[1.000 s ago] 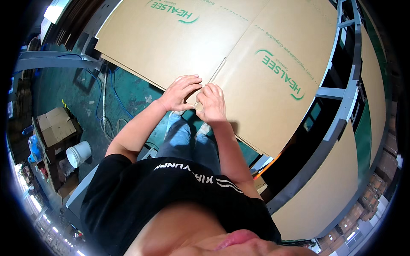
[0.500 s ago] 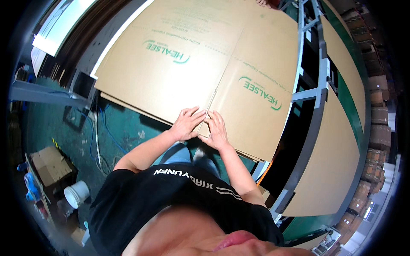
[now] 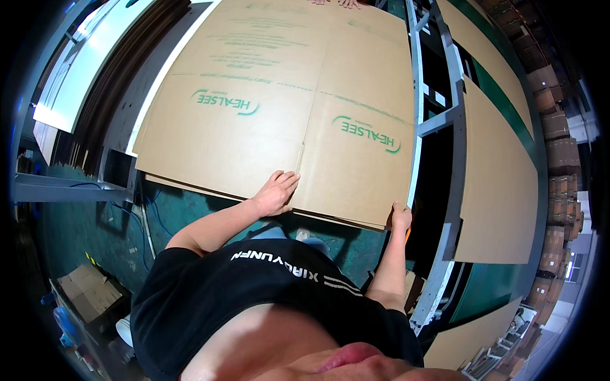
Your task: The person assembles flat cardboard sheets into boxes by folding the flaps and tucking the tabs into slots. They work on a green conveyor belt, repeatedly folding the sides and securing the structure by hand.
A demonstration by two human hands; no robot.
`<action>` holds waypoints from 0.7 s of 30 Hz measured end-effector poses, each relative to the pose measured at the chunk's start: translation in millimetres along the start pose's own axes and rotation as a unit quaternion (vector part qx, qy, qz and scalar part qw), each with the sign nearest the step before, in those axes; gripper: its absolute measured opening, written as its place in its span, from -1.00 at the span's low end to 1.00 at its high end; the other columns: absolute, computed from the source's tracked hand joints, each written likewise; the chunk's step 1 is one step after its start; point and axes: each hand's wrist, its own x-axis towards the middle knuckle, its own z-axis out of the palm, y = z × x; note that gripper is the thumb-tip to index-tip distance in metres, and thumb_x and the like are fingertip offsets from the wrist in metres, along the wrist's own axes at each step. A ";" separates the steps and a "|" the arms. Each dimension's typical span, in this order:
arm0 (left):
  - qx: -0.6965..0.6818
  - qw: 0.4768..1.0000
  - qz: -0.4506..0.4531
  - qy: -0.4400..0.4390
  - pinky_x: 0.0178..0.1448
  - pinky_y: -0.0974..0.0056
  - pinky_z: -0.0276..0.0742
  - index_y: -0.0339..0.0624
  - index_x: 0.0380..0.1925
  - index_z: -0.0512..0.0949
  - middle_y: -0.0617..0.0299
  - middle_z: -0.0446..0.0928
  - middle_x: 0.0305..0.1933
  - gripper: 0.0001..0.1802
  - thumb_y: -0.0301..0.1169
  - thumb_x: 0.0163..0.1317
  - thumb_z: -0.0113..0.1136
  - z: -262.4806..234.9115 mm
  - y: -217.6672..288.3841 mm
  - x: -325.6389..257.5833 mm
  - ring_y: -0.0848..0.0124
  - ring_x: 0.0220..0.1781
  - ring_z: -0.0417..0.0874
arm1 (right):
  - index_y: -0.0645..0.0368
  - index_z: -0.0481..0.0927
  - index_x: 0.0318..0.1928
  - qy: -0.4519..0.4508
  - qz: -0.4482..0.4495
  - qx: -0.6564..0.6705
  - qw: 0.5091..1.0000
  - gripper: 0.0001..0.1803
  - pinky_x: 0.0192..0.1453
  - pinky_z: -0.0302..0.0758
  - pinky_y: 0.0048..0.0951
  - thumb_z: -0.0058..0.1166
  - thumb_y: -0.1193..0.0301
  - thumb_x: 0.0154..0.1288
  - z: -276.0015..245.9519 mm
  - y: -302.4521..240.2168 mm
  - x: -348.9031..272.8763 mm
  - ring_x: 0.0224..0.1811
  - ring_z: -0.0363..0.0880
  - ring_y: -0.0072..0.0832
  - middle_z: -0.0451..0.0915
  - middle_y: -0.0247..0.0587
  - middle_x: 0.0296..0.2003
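A wide cardboard sheet (image 3: 229,146) with green print lies flat in front of the person, a straight seam (image 3: 309,114) running across it from the near edge toward the far one. The left hand (image 3: 276,192) rests at the near edge, just left of the seam, its fingers slightly bent and close together on top, its thumb by the edge; whether it pinches the sheet is hard to tell. The right hand (image 3: 400,217) is closed on the near right corner, thumb on top. A co-worker's hands (image 3: 348,3) touch the far edge. Right of the sheet runs a metal frame (image 3: 438,120), with a tan panel (image 3: 499,184) beyond it. An opened box (image 3: 89,292) sits at lower left, near the green floor (image 3: 95,222)
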 end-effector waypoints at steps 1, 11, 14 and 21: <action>-0.004 1.000 0.008 0.003 0.50 -0.06 0.01 -0.39 0.20 0.37 -0.07 0.24 0.41 -0.13 -0.13 -0.10 0.40 -1.4 -3.7 -1.7 0.09 0.48 0.16 | 0.29 0.61 -0.09 -0.005 -0.002 -0.031 1.000 -0.46 0.03 0.52 -0.09 0.19 0.04 0.16 -2.9 2.7 3.4 -0.08 0.64 0.00 0.67 0.08 -0.15; -0.119 0.988 0.017 0.098 0.55 -0.10 -0.10 -0.35 0.26 0.29 -0.08 0.18 0.44 0.01 -0.05 -0.20 0.45 19.1 -23.1 -3.9 0.07 0.51 0.11 | 0.21 0.49 0.14 0.005 -0.311 -0.156 0.937 -0.40 0.45 0.15 -0.02 0.29 0.27 0.07 38.3 -116.7 -72.9 0.34 0.26 0.01 0.44 0.03 0.19; -0.064 0.990 -0.082 0.100 0.58 -0.15 -0.23 -0.31 0.34 0.21 -0.07 0.11 0.48 0.15 0.11 -0.23 0.42 19.0 -13.4 -4.1 0.05 0.56 0.02 | 0.15 0.56 0.05 -0.173 -0.550 0.045 0.816 -0.47 0.45 0.15 -0.01 0.31 0.36 0.00 81.7 -175.1 -128.9 0.35 0.25 0.00 0.45 -0.02 0.17; 0.065 0.976 -0.188 0.091 0.58 -0.20 -0.36 -0.30 0.40 0.14 -0.06 0.01 0.54 0.27 0.37 -0.21 0.22 31.0 -2.6 -7.3 0.05 0.60 -0.10 | 0.23 0.61 -0.48 -0.286 -0.667 0.106 0.680 -0.83 0.44 0.22 -0.04 0.22 0.37 -0.04 115.6 -204.8 -159.2 0.07 0.47 -0.10 0.55 -0.06 -0.24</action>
